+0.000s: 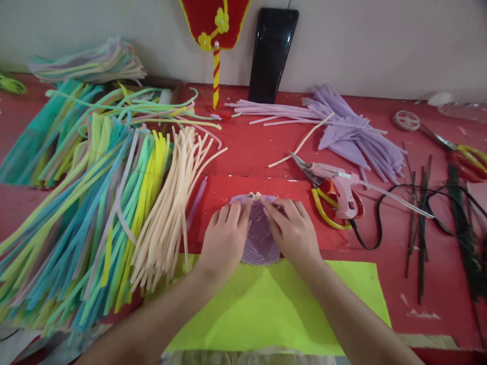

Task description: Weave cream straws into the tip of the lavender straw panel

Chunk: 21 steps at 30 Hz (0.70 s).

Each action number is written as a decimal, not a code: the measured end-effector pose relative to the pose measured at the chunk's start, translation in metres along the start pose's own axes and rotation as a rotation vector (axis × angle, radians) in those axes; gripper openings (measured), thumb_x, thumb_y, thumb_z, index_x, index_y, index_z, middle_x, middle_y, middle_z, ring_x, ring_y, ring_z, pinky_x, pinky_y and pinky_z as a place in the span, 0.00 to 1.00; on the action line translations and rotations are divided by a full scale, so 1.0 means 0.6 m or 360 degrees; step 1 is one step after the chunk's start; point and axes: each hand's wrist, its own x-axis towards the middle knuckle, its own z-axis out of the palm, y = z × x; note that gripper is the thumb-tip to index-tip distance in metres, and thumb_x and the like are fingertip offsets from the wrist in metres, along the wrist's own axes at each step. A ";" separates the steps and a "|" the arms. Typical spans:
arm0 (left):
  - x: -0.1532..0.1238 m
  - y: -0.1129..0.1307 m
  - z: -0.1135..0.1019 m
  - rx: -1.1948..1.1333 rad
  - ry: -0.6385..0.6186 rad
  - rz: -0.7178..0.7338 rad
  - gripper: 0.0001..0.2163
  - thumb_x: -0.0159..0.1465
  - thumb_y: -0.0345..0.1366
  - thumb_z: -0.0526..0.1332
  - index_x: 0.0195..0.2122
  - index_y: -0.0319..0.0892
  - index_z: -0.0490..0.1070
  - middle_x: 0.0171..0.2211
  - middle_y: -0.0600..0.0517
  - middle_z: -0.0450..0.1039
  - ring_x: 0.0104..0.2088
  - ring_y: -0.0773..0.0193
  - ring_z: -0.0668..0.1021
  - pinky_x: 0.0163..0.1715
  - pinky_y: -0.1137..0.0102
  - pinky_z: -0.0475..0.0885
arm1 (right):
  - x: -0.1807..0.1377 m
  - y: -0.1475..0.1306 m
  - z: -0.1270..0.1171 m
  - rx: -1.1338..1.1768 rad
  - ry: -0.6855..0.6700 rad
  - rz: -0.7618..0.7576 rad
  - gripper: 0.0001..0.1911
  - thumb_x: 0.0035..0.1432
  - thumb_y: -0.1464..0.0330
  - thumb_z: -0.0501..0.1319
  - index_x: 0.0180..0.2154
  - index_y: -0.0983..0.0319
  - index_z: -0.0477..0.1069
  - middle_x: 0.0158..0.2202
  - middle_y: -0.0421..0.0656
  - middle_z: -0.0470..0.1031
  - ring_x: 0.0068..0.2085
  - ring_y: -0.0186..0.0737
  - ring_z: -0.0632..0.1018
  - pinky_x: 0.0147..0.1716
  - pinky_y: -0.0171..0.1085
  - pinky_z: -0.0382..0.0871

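Head view, left hand (227,230), right hand (296,229) pinching purple piece (262,244), long axis forward, cream tip (257,195) farthest

Purple piece (262,246) part-hidden; red panel (203,17) cropped

A hand could slide over the bare red table (238,144) between the person's left hand (225,233) and right hand (296,230) and the purple sticks (344,129) by the back edge. One thin cream stick (305,139) lies across the right end of that gap. The phone (273,56) stands up at the back edge. Toward the left edge, big heaps of fuzzy sticks (79,228) block the way. Toward the right edge, the glue gun (344,190), its black cord (379,225) and dark sticks (422,238) get in the way. Near the front edge, the lime sheet (262,309) has room between the arms.
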 end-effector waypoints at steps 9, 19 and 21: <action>0.001 0.003 0.002 0.0012 -0.0060 -0.0008 0.19 0.66 0.30 0.51 0.58 0.39 0.62 0.43 0.44 0.71 0.39 0.56 0.74 0.37 0.62 0.73 | -0.002 0.001 0.002 -0.0036 -0.0026 -0.0033 0.18 0.64 0.70 0.51 0.52 0.58 0.71 0.38 0.49 0.70 0.38 0.44 0.68 0.38 0.44 0.68; 0.006 0.000 -0.001 -0.0023 -0.0084 -0.0033 0.17 0.68 0.34 0.50 0.57 0.39 0.64 0.43 0.43 0.71 0.39 0.56 0.74 0.36 0.62 0.72 | -0.001 0.003 0.003 0.0005 -0.0016 -0.0024 0.17 0.64 0.70 0.51 0.51 0.58 0.72 0.38 0.49 0.71 0.38 0.45 0.68 0.39 0.44 0.68; 0.006 0.000 -0.001 -0.0008 -0.0067 -0.0029 0.17 0.67 0.34 0.50 0.57 0.38 0.64 0.43 0.43 0.71 0.39 0.56 0.74 0.36 0.62 0.72 | -0.001 0.004 0.003 0.0015 -0.0002 -0.0039 0.17 0.64 0.70 0.51 0.51 0.59 0.72 0.38 0.50 0.71 0.38 0.44 0.68 0.39 0.44 0.68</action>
